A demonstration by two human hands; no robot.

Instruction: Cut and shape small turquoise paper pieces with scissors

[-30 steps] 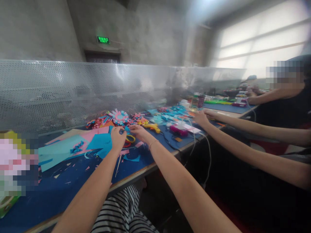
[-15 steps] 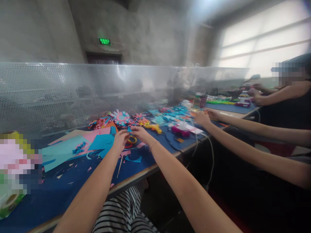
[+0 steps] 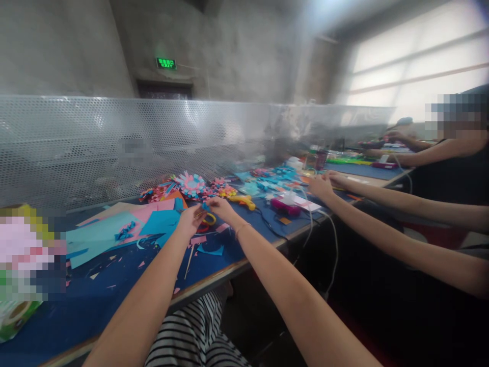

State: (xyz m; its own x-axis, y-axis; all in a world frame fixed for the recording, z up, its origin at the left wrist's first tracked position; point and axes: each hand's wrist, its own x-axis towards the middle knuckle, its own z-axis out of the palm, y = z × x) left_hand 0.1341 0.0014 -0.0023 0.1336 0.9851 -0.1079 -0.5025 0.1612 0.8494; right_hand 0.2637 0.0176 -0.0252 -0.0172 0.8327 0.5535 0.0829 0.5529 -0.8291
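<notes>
Over the blue tabletop, my left hand (image 3: 191, 220) and my right hand (image 3: 222, 210) meet with fingers closed on one small piece of blue paper (image 3: 206, 207). Most of that piece is hidden by the fingertips. Just below and behind the hands lie scissors (image 3: 209, 219) with yellow and red handles, partly covered. Blue paper sheets (image 3: 162, 223) are left of my left hand, beside a pale turquoise sheet (image 3: 97, 239). A thin wooden stick (image 3: 188, 262) and a blue scrap (image 3: 214, 250) lie nearer the table's edge.
Pink and blue fringed paper flowers (image 3: 190, 185) pile up behind my hands. To the right are a yellow glue gun (image 3: 243, 202) with a cable and a magenta object (image 3: 284, 206). A co-worker's hands (image 3: 323, 184) are farther right. A tape roll (image 3: 19, 316) sits front left.
The blue paper now shows as a smaller, more bunched shape between my fingertips. My hands stay nearly in place. The view shifts slightly, and the far-right person's arm has lowered.
</notes>
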